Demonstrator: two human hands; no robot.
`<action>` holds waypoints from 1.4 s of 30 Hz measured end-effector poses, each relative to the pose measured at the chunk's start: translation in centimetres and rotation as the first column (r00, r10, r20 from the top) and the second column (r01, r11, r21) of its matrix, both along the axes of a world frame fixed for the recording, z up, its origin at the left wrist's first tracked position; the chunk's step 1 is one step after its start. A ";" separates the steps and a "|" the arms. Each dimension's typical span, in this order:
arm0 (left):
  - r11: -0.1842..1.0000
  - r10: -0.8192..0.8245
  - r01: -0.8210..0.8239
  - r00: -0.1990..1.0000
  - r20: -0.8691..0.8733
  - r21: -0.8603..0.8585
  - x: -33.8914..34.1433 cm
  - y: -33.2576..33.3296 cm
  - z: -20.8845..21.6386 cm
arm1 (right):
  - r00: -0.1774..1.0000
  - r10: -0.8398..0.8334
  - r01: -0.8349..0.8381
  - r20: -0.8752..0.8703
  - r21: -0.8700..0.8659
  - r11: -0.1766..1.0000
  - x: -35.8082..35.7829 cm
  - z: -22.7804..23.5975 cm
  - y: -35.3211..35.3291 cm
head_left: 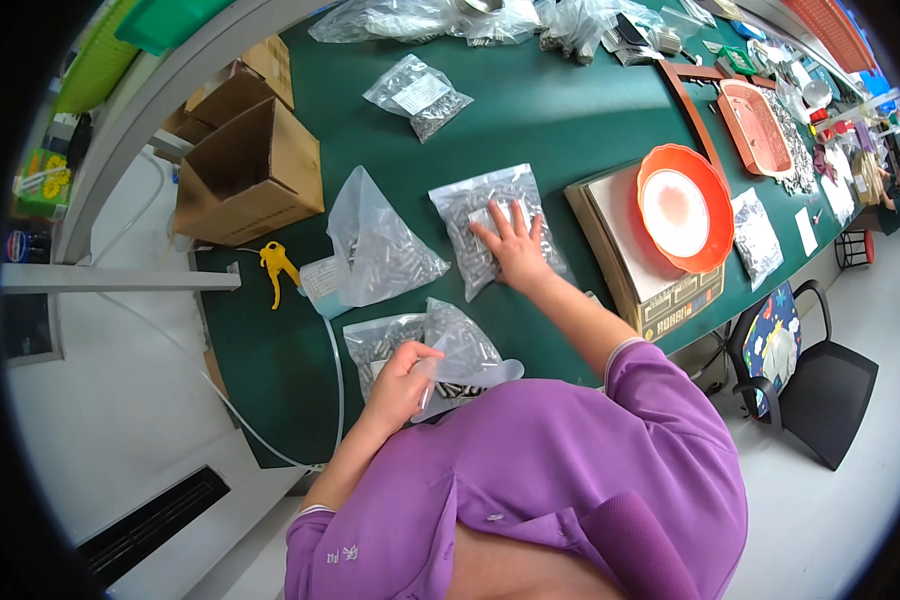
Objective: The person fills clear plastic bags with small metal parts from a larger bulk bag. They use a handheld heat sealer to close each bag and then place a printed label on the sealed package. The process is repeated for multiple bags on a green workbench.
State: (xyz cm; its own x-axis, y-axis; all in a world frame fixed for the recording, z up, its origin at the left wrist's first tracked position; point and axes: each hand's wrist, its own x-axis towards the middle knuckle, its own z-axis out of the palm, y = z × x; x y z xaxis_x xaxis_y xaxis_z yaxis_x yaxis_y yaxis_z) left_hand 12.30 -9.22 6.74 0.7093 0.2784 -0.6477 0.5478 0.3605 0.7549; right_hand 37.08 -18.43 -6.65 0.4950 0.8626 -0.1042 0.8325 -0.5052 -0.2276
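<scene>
My right hand (515,243) lies spread on a clear plastic bag (460,225) full of small grey metal parts, near the middle of the green table. Closer to me, my left hand (402,385) pinches the edge of an opened clear bag (462,345) that holds similar cylindrical parts. That bag rests partly over another filled bag (380,338). Beyond my left hand stands a further open-topped bag (385,260) of metal parts, with a pale label (322,282) beside it.
A yellow air blow gun (277,272) lies at the left, near an open cardboard box (255,180). To the right, an orange scalloped bowl (712,215) sits on a flat carton (660,315). Farther off are a labelled bag (420,95), a pink basket (753,128) and a black chair (825,395).
</scene>
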 end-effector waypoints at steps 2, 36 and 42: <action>1.000 0.021 -0.021 1.000 0.000 -0.003 0.0 -0.1 0.1 | 0.996 0.084 -0.084 0.005 -0.047 0.995 2.6 0.0 2.2; 0.787 -0.308 0.313 0.946 -0.101 0.531 4.4 3.3 1.2 | 0.838 0.540 -0.545 0.086 0.072 0.835 -9.4 15.7 -14.5; 0.899 -0.223 0.237 0.971 -0.080 0.369 0.5 -1.4 1.2 | 0.908 0.373 -0.407 0.194 0.187 0.894 -7.3 16.2 -17.1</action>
